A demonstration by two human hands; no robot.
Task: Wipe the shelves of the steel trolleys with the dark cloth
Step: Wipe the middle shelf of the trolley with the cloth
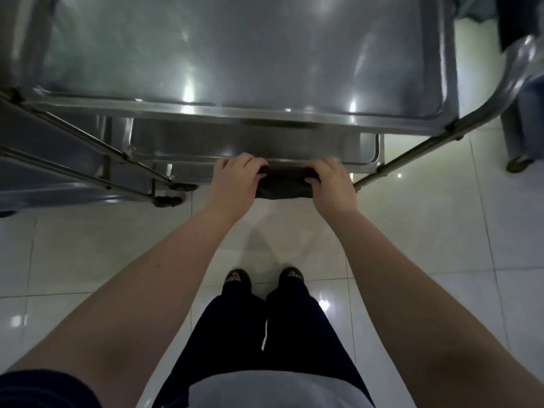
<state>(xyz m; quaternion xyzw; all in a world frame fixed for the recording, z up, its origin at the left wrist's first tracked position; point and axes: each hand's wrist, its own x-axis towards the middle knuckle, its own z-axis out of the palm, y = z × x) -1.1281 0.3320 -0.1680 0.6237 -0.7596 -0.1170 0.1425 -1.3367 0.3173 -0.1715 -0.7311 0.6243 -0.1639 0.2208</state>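
Note:
A steel trolley stands right in front of me, its top shelf (235, 60) shiny and bare. Below it a lower shelf (365, 148) shows near my hands. The dark cloth (284, 187) hangs folded between my two hands, just in front of the lower shelf's near edge. My left hand (235, 178) grips the cloth's left end with curled fingers. My right hand (331, 181) grips its right end the same way. Most of the lower shelf is hidden under the top one.
A second steel trolley (38, 163) stands at the left, close against the first. The trolley's curved handle bar (506, 83) reaches out at the right. A chair leg (518, 160) is at far right. My feet (262, 278) stand on white floor tiles (426, 231).

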